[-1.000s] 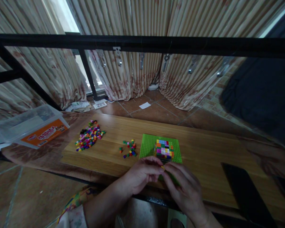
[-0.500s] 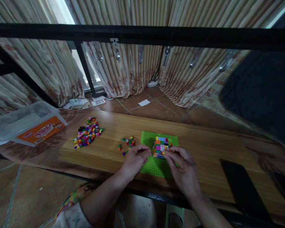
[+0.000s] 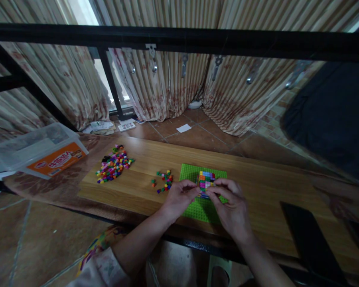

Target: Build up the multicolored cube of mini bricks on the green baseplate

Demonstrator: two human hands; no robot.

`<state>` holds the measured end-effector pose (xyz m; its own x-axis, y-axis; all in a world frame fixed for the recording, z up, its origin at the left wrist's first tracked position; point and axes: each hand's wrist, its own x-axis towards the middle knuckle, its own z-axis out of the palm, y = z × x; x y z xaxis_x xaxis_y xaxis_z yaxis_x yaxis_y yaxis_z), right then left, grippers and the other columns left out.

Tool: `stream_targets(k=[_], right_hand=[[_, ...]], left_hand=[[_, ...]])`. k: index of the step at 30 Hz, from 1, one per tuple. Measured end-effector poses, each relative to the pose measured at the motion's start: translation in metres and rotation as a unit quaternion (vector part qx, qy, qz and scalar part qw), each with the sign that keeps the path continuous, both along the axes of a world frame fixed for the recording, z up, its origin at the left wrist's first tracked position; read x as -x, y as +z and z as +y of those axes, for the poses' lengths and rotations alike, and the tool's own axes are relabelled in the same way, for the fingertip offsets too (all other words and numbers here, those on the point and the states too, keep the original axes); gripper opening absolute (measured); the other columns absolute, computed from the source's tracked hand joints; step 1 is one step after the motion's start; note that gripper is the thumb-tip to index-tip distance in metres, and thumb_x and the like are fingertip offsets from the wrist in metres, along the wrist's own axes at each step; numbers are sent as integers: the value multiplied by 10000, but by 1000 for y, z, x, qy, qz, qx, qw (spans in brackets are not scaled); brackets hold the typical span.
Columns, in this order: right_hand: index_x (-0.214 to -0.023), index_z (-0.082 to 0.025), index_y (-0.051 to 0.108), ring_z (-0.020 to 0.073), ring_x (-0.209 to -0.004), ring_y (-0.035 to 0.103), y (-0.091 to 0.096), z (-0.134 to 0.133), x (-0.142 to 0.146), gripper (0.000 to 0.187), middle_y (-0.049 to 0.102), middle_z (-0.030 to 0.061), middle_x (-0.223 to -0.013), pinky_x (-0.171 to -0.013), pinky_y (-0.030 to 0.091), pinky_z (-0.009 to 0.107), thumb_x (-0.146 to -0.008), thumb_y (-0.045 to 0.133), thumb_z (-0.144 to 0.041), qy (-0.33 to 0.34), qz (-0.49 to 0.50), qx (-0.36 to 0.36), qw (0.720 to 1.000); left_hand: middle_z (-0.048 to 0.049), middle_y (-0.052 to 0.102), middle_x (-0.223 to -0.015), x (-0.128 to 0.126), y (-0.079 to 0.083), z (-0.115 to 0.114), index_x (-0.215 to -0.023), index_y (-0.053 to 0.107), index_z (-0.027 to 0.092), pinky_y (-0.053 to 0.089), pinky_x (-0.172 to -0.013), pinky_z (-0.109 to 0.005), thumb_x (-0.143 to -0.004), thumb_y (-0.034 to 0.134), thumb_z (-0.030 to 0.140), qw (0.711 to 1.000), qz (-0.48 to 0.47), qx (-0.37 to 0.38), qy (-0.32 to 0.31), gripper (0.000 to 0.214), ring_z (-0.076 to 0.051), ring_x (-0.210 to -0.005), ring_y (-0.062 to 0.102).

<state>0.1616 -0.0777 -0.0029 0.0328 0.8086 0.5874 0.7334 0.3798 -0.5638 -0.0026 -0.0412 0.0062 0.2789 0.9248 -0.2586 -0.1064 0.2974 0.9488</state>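
Observation:
A multicoloured block of small building bricks [image 3: 206, 178] stands on a green studded baseplate [image 3: 202, 213]. My left hand [image 3: 181, 197] is closed, its thumb and fingertips against the block's front left corner. On the other side my right hand [image 3: 231, 201] curls over the front right part, with thumb and forefinger on the bricks. Both sets of fingertips nearly meet at the front edge and cover part of it. Whether a single loose brick is between them is too small to see. A small scatter of loose bricks [image 3: 167, 178] lies left of the baseplate.
A bigger pile of loose bricks [image 3: 115, 164] lies on the wooden board [image 3: 257, 175]. Far left stands a clear plastic box [image 3: 38, 149] with an orange label. A black flat object [image 3: 309, 235] lies at the right. A black metal bar [image 3: 179, 38] crosses beyond the board.
My left hand has moved right, from beside the brick block to its front left corner. My right hand stays at the front right. The whole view has shifted slightly.

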Motion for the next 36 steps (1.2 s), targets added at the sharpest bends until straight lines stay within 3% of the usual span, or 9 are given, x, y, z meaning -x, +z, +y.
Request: stream_targets(k=[12, 19, 23, 27, 32, 36], right_hand=[[-854, -281, 729, 190, -900, 586, -3, 0, 0, 109, 619, 24, -953, -768, 484, 344, -887, 642, -224, 29, -6, -20, 999], [-922, -261, 733, 199, -925, 624, -1, -2, -5, 90, 662, 37, -985, -827, 496, 370, -860, 683, -304, -21, 98, -28, 995], [-830, -229, 725, 195, -867, 640, 3, 0, -13, 106, 677, 32, -898, -800, 497, 363, -847, 686, -326, -90, 181, -41, 979], [-814, -222, 722, 193, -838, 645, 3, 1, -12, 131, 684, 31, -871, -776, 505, 356, -840, 686, -345, -106, 199, -25, 974], [-816, -217, 718, 184, -813, 649, 3, -1, -5, 133, 689, 34, -869, -760, 512, 340, -854, 669, -334, -93, 160, -20, 982], [-822, -221, 717, 180, -817, 651, 4, -2, -4, 126, 689, 30, -874, -763, 513, 332, -860, 664, -329, -81, 137, -26, 987]], left_hand=[[53, 512, -545, -4, -4, 2, -677, 608, 158, 337, -523, -214, -696, 710, 364, 1000, 6, -23, 1, 231, -74, -512, 426], [31, 567, -593, 31, -3, 26, -704, 641, 153, 380, -542, -209, -755, 618, 330, 988, 114, -98, 25, 186, -92, -542, 480], [6, 641, -642, 66, -1, 43, -713, 682, 153, 422, -604, -215, -757, 576, 211, 953, 243, -181, -1, 129, -119, -613, 560], [-23, 705, -709, 88, -2, 46, -753, 723, 164, 447, -643, -236, -746, 526, 99, 899, 372, -227, -52, 208, -155, -676, 621], [-55, 717, -745, 89, -1, 40, -767, 740, 182, 445, -668, -279, -746, 523, 63, 821, 504, -251, -96, 248, -199, -704, 650], [-53, 730, -833, 83, 3, 37, -806, 732, 210, 457, -725, -280, -754, 530, 75, 790, 544, -258, -120, 248, -221, -824, 674]])
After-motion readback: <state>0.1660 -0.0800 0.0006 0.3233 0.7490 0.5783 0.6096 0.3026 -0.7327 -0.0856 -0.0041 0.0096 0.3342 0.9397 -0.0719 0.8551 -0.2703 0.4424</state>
